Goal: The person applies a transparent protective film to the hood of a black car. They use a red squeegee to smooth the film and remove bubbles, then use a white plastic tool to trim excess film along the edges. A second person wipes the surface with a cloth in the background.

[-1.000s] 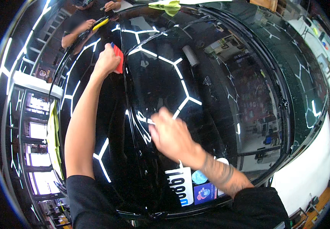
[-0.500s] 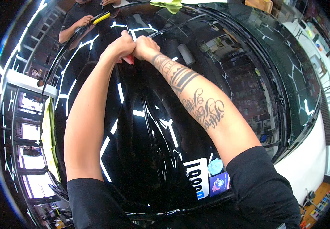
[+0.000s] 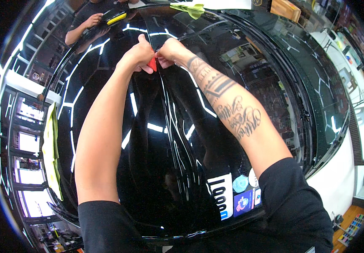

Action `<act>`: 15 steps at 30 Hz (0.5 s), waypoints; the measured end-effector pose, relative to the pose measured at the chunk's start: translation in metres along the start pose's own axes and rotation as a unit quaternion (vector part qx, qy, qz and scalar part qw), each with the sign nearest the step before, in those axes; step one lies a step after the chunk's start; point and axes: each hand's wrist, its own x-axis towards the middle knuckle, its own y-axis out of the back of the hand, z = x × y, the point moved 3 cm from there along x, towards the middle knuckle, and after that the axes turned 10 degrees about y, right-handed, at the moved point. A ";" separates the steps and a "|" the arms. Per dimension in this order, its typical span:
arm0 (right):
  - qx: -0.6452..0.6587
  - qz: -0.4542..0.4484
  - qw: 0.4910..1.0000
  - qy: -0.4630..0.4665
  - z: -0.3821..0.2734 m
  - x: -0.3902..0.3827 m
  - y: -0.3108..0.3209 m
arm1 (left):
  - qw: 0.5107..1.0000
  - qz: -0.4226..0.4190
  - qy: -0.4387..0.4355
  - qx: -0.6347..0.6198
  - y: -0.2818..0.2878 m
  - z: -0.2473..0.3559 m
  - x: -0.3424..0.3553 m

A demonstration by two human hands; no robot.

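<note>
A glossy black curved car panel (image 3: 144, 177) fills most of the view, reflecting lights, with long wrinkled streaks down its middle. Near its top centre, my left hand (image 3: 140, 57) grips a red squeegee (image 3: 152, 64), partly hidden by the fingers, against the surface. Just right of it, my right hand (image 3: 169, 55) has its fingers curled together at the same vertical line; whatever they pinch is too small to make out. Both forearms reach up from the lower edge.
A co-worker's hand (image 3: 93, 20) is at a yellow-edged tool (image 3: 116, 17), upper left. A green cloth (image 3: 190, 8) lies at the top edge, another (image 3: 52, 147) at left. Stickers (image 3: 241, 183) sit lower right; a wooden box (image 3: 285, 9) stands upper right.
My right hand has moved up from mid-panel to beside my left hand, which has shifted up and right with the squeegee. The streaks down the panel's middle have lengthened.
</note>
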 end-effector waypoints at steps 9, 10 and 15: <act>0.156 -0.056 0.986 -0.002 -0.016 -0.160 0.013 | 0.991 0.116 -0.006 -0.072 -0.014 -0.014 -0.005; 0.165 -0.061 0.984 0.011 -0.012 -0.174 0.017 | 0.995 0.080 0.017 -0.057 -0.010 -0.010 -0.009; 0.247 -0.039 0.967 0.036 0.009 -0.243 0.040 | 0.999 0.044 0.020 -0.007 -0.008 0.003 -0.005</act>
